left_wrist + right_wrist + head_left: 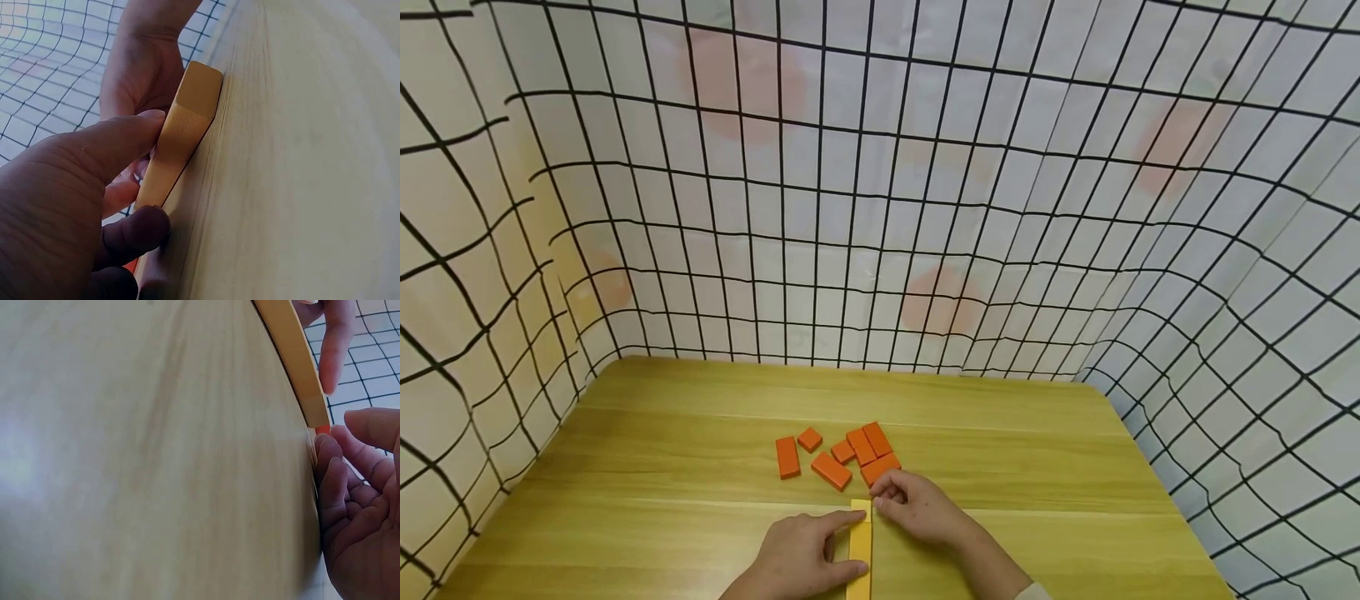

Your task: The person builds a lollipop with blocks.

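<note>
Left hand, unclenched, touches at least two yellow blocks — right hand, relaxed, near seven orange blocks

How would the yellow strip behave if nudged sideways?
The yellow strip would probably not move as one piece: a line across its top near the far end suggests separate blocks that could part there. The blocks look stiff, given the straight, crisp edges. Flat faces make sliding likelier than rolling.

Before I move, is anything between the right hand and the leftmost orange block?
Yes, on a straight path in the head view: the slanted orange block lies between the right hand and the leftmost block. The yellow row ends near that path.
</note>
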